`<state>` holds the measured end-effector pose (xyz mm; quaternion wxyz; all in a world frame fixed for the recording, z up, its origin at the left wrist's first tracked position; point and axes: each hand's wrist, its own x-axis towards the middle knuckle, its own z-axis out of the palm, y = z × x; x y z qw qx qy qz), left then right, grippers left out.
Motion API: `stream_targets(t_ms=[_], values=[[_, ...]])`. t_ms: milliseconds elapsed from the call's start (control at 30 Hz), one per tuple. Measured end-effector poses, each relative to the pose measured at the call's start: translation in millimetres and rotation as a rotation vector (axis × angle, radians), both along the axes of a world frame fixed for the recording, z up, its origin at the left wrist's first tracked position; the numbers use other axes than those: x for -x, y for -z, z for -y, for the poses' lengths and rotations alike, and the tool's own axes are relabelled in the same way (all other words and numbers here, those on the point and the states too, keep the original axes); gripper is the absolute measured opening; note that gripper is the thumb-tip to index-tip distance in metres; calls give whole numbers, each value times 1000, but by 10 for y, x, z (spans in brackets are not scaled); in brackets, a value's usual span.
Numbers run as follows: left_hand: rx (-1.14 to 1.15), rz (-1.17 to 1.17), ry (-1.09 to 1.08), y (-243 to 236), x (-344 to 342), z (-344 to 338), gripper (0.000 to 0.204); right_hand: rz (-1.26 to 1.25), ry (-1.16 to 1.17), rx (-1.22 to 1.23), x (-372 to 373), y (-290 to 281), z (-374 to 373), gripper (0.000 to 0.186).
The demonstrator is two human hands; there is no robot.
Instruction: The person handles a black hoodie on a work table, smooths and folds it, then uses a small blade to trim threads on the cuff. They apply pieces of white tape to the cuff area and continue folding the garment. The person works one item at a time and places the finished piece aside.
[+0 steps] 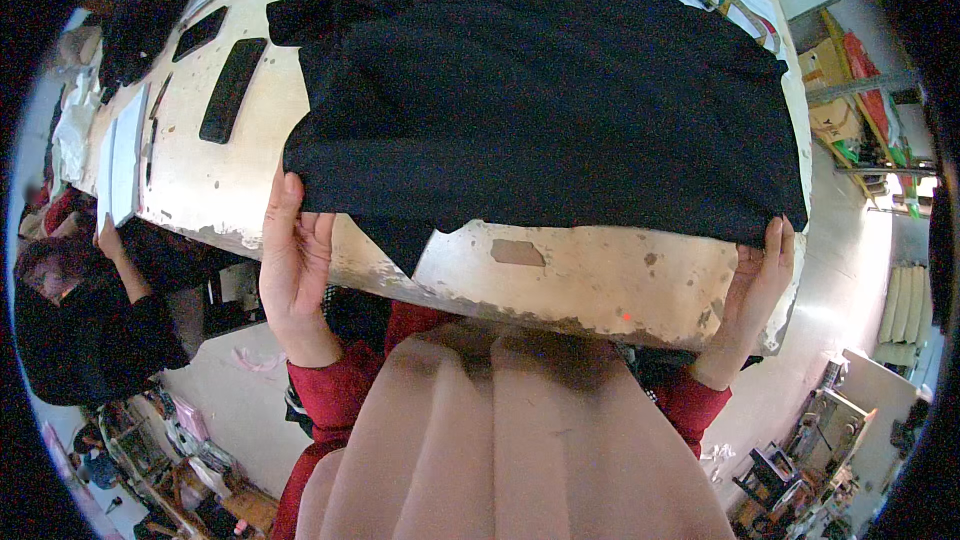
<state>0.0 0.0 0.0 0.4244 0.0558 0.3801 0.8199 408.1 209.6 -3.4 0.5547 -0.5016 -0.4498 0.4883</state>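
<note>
Black cloth [560, 100], one, spread on the counter [590, 285] before me. My left fingers [289, 202], pinched shut on its near left corner; my right fingers [775, 240], likewise on its near right. Dark oblong pieces [233, 90], two, left of it. Counter, one: cream, stained, near edge chipped. Around: one co-worker [90, 330], left; pale floor [840, 250].

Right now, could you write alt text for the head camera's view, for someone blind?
The wearer's left hand and right hand hold a black cloth by its near side, spread over a worn, pale table. Two dark flat pieces lie left of the cloth; another person is at the far left.
</note>
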Motion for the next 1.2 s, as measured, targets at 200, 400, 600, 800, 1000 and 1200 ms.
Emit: stream_targets(t_ms=[200,400,600,800,1000,1200], values=[[-83,143,20,48,54,51,32,-39,43,-69,0,-64,-18,17],[-103,-4,36,-99,-75,-19,32,-15,32,-81,-29,-75,-12,23],[714,-1149,578,-517,-41,252,19,894,-488,-42,-650,-356,151,23],[347,-1187,943,-775,416,462,26,37,-849,-531,-679,-661,153,28],[794,-1008,1106,-402,273,540,14,873,-1376,417,-385,-721,33,21],[854,-1016,234,-4,427,445,26,927,-500,62,-263,54,-81,29]])
